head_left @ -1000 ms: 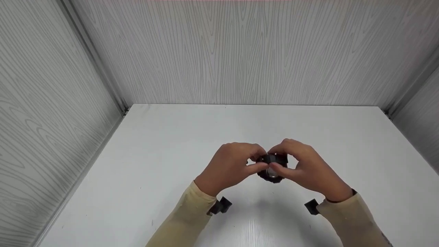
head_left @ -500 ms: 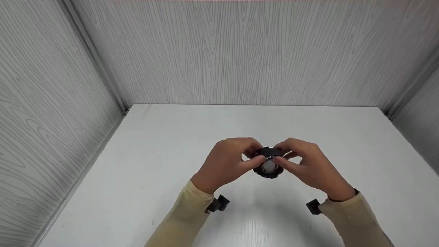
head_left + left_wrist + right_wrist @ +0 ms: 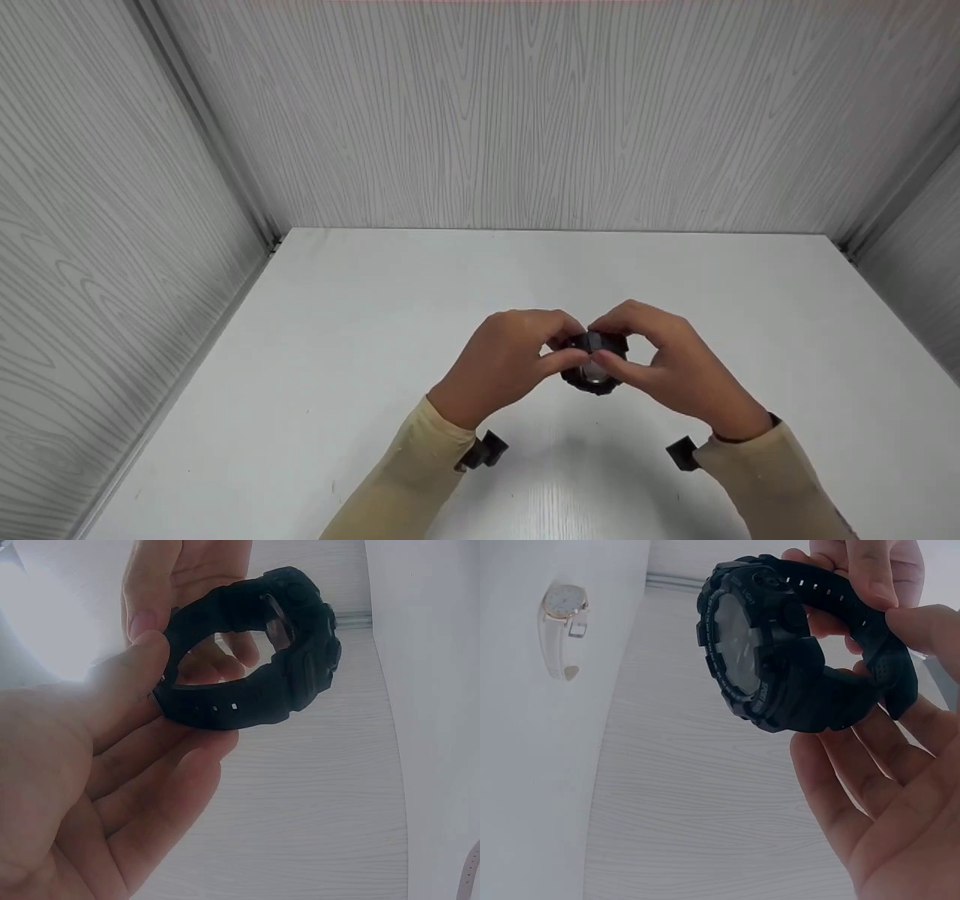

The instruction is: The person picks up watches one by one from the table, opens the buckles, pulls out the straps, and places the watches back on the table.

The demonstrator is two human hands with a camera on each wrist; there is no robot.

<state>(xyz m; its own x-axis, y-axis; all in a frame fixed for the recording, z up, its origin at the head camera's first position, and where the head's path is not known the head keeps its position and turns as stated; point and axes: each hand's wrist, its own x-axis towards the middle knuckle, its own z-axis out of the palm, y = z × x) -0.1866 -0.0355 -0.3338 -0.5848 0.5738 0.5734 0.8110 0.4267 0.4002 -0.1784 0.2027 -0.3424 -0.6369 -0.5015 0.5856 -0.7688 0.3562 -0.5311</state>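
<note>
**Left hand (image 3: 502, 364) and right hand (image 3: 686, 371) draw together on the black watch (image 3: 795, 667)**

Half a second ago we saw the two thumb tips standing apart, with the round silvery back (image 3: 596, 373) of the watch in full view beneath them. Now the tips have come in until they nearly meet, and they cover the upper part of that back. The watch has tipped a little between them and sits slightly lower. The pose is much like the one of a second ago, so we read the hands as having eased off briefly and then returned to the same spot.

The watch is held up in the air above the white desk (image 3: 375, 300), to the right of the middle in the head view. Both hands have their fingers clamped on its strap (image 3: 259, 697): each thumb presses from one side while fingertips support it from the other. Neither hand grips the case, and the dial (image 3: 739, 645) is turned away from the person.

We judge from this that the work in hand centres on the strap where its two ends come together, and that the watch has not been put down. The strap makes a loop, with a row of holes showing, but the fingers hide the joint, so we cannot tell whether it is fastened.

In the right wrist view, a pale watch (image 3: 566, 601) with a gold-coloured rim lies well apart from the hands on a white surface.
</note>
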